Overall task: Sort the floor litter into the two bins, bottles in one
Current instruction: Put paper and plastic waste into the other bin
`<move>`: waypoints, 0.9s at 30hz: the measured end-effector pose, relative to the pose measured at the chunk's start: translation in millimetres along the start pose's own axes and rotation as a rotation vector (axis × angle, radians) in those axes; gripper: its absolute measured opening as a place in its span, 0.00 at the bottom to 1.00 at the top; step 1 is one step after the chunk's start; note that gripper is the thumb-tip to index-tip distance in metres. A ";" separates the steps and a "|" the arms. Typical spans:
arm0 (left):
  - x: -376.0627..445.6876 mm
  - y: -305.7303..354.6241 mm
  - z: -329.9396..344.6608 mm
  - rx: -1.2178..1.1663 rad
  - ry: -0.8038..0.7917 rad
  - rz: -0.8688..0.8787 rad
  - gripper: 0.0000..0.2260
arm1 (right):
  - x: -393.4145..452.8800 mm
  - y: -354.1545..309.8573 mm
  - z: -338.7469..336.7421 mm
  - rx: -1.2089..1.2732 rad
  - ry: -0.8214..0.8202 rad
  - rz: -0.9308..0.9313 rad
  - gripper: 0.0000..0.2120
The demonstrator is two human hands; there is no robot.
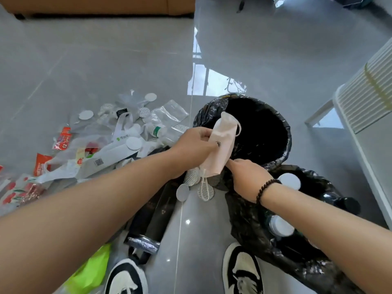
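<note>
My left hand (194,145) grips a pale pink paper bag (222,145) and holds it over the near rim of a round bin with a black liner (284,132). My right hand (246,179) pinches the bag's lower corner. A second black-lined bin (244,217) stands nearer to me at the right, with bottles (280,225) and white caps inside, partly hidden by my right forearm. A heap of litter (110,141) lies on the grey floor at the left: clear plastic bags, white round discs, a small bottle with a green label (158,131), red wrappers.
A black carton (157,211) and a lime-green bag (91,270) lie by my shoes (241,270). A white plastic paddle-shaped piece (205,190) and white discs lie between the bins. A white slatted chair (364,98) stands at the right, a brown sofa base (101,5) at the back.
</note>
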State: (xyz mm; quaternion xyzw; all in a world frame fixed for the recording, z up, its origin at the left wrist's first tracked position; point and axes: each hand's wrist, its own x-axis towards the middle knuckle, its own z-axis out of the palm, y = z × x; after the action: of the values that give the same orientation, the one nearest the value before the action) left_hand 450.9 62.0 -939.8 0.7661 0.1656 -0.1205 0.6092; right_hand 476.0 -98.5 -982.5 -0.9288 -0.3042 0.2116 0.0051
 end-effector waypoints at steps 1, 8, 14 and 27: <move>8.7 3.0 3.5 -0.002 0.011 0.007 0.11 | 3.0 9.1 -7.1 0.055 -0.060 -0.029 0.28; 41.6 -7.4 30.1 -0.273 -0.013 0.007 0.17 | 7.6 53.5 -75.9 1.079 -0.064 0.152 0.21; 32.3 -10.2 39.8 -0.304 -0.265 0.118 0.19 | 40.8 54.0 -69.0 1.352 0.249 0.306 0.22; 0.2 -102.5 -34.2 -0.535 0.233 -0.292 0.12 | 84.9 45.7 -40.2 0.625 0.756 0.406 0.19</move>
State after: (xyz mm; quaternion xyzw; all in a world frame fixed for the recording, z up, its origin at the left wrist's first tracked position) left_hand 409.4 116.2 -1023.6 0.5557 0.3683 -0.0702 0.7420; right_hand 579.3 -82.8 -985.4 -0.9345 -0.0177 -0.0608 0.3502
